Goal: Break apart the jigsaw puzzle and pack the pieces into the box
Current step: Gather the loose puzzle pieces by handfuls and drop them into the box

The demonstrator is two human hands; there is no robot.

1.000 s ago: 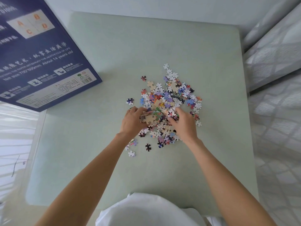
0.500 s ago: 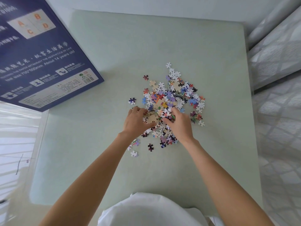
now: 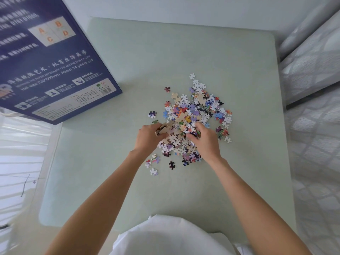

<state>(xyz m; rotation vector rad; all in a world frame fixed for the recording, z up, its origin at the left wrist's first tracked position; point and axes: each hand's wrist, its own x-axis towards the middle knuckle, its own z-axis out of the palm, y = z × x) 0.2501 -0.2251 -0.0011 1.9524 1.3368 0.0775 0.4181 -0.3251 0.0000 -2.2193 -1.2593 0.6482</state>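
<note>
The jigsaw puzzle pieces (image 3: 195, 115) lie in a loose, many-coloured heap near the middle of the pale green counter (image 3: 184, 52), seen from the head camera looking down. A few strays sit apart from the heap: a dark piece (image 3: 167, 89) on its far left side, another dark-and-white piece (image 3: 152, 114) to the left, and a black piece (image 3: 171, 165) with two pale ones on the near side. Both hands are in the near edge of the heap. The left hand (image 3: 149, 138) has its fingers curled round a clump of joined pieces (image 3: 164, 128), tan backs showing, lifted slightly off the counter. The right hand (image 3: 204, 138) is also curled, its fingers gripping pieces at the middle of the heap, just beside the left hand's clump. The box (image 3: 55, 57), dark blue with white printing and a barcode, lies at the far left corner of the counter, well apart from the heap and overhanging the edge. A white garment (image 3: 165, 236) shows at the bottom, and a grey patterned cloth (image 3: 312, 89) lies to the right of the counter.
</note>
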